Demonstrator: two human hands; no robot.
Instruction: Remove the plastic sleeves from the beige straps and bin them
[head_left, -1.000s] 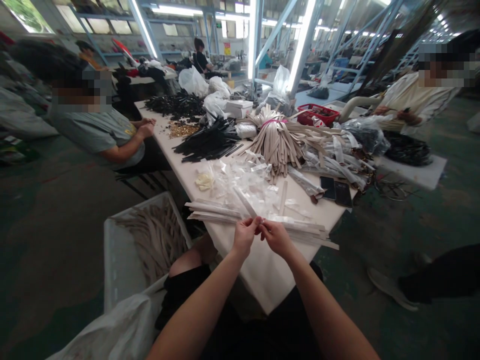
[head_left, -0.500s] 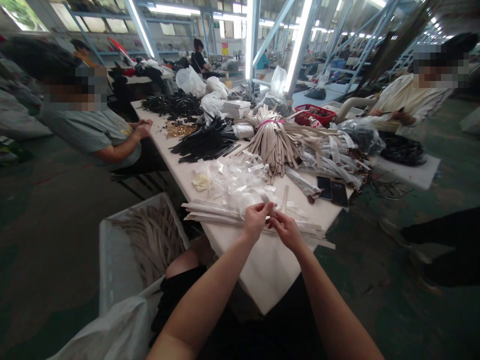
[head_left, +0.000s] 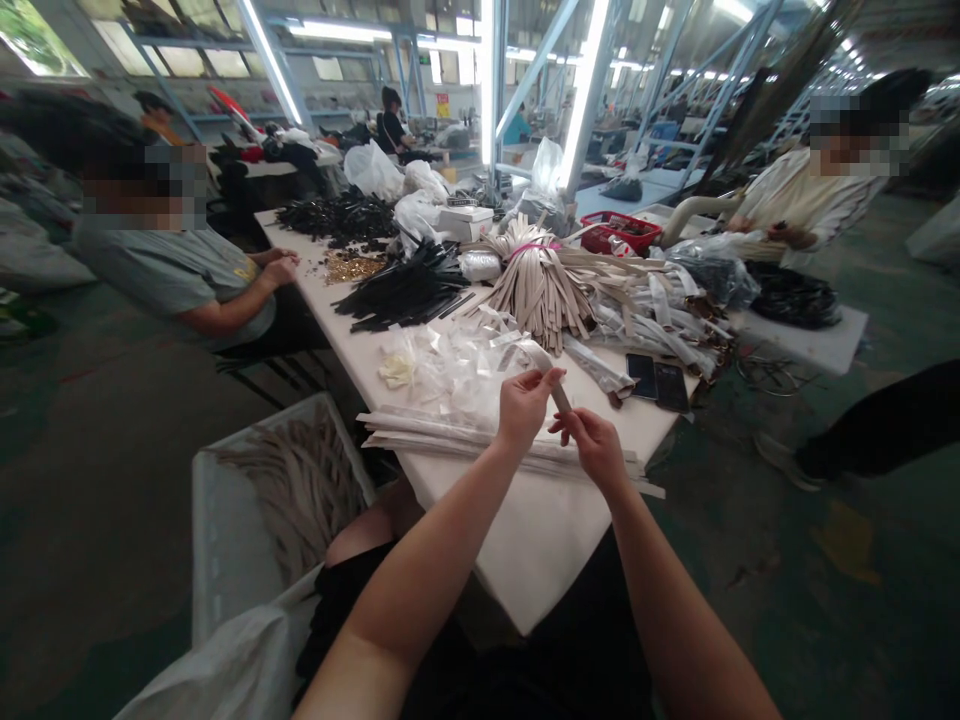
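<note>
A pale grey-beige strap [head_left: 561,398] runs between my two hands above the table, its upper part curving back over the left one. My left hand [head_left: 523,408] pinches it between thumb and fingers. Lower down and to the right, my right hand [head_left: 598,446] grips its end with the fingertips. Under both hands lies a stack of flat strips, apparently in clear sleeves [head_left: 427,432]. Crumpled clear plastic bags [head_left: 450,365] are heaped just behind my left hand.
A bundle of beige straps [head_left: 536,285] stands mid-table, beside black strips [head_left: 401,285]. Two phones [head_left: 670,387] lie at the right edge. A white crate [head_left: 206,540] of straps stands at left. One person [head_left: 172,270] sits left, another [head_left: 806,190] is at right.
My hands have risen slightly and drawn apart, the right one moving to the right. More of the strap shows between them.
</note>
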